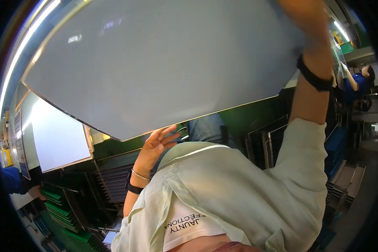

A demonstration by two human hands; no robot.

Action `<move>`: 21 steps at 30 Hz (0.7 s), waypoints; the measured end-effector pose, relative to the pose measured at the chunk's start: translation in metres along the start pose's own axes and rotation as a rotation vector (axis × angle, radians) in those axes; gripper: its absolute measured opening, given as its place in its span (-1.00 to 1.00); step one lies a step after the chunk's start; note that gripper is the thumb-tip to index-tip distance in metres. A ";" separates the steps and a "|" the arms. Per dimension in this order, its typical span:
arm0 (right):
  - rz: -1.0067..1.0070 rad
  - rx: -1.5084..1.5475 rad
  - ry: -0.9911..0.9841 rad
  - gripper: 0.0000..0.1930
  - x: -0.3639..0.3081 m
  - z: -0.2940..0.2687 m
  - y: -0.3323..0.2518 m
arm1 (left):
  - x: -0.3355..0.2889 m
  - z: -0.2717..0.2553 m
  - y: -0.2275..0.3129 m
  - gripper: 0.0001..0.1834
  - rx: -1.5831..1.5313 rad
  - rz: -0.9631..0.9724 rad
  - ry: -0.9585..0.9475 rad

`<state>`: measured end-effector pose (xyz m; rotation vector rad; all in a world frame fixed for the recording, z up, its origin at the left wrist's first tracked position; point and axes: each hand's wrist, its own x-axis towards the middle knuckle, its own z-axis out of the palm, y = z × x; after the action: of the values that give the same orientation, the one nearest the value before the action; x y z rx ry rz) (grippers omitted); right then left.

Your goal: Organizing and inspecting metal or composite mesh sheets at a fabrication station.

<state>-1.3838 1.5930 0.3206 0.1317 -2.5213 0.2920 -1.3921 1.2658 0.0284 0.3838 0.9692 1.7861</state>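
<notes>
A large, flat grey panel (168, 63) with a glossy face and a thin bright edge fills the upper middle of the view, tilted in front of me. Just under its near edge is my left hand (155, 146), palm up, fingers spread and stretched out. The fingertips come right up to that edge; whether they bear any weight I cannot tell. My right arm reaches up along the panel's right side. At the top, my right hand (308, 17) lies over the panel's upper right part, smeared by motion, its fingers not readable.
A bright white panel (59, 136) stands at left beside a light strip (17, 63). Below are dark slotted racks (113, 185) and stacked green boards (61, 210). A person in blue (357, 84) works at the far right, near a shelf unit (348, 180).
</notes>
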 end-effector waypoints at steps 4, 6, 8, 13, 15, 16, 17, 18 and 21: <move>-0.172 0.206 -0.008 -0.79 0.014 0.055 0.048 | -0.001 0.003 -0.028 -0.51 -0.076 0.012 0.293; 0.027 0.355 -0.125 -0.77 0.015 0.082 0.064 | 0.003 0.021 -0.025 -0.58 -0.132 0.049 0.331; -0.085 0.281 0.014 -0.74 0.010 0.124 0.090 | 0.008 0.028 -0.026 -0.64 -0.181 0.082 0.367; -0.122 0.347 0.314 -0.64 -0.040 0.120 0.099 | 0.012 0.041 -0.026 -0.69 -0.131 0.151 0.564; 0.057 0.735 0.026 -0.72 -0.085 0.079 0.074 | 0.018 0.037 -0.028 -0.70 -0.125 0.147 0.576; 0.021 1.102 0.143 -0.85 -0.108 0.082 0.062 | 0.016 0.037 -0.027 -0.70 -0.117 0.130 0.579; 0.074 0.838 -0.018 -0.84 -0.135 0.060 0.050 | 0.014 0.038 -0.026 -0.70 -0.115 0.150 0.605; 0.073 0.986 -0.143 -0.88 -0.164 0.045 0.044 | 0.016 0.038 -0.027 -0.70 -0.109 0.160 0.615; 0.200 1.314 -0.349 -0.87 -0.235 0.038 0.035 | 0.011 0.038 -0.025 -0.67 -0.012 0.058 0.557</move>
<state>-1.2170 1.6254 0.1496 0.4538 -2.2067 2.0858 -1.3563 1.2963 0.0309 -0.1087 1.3370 1.9955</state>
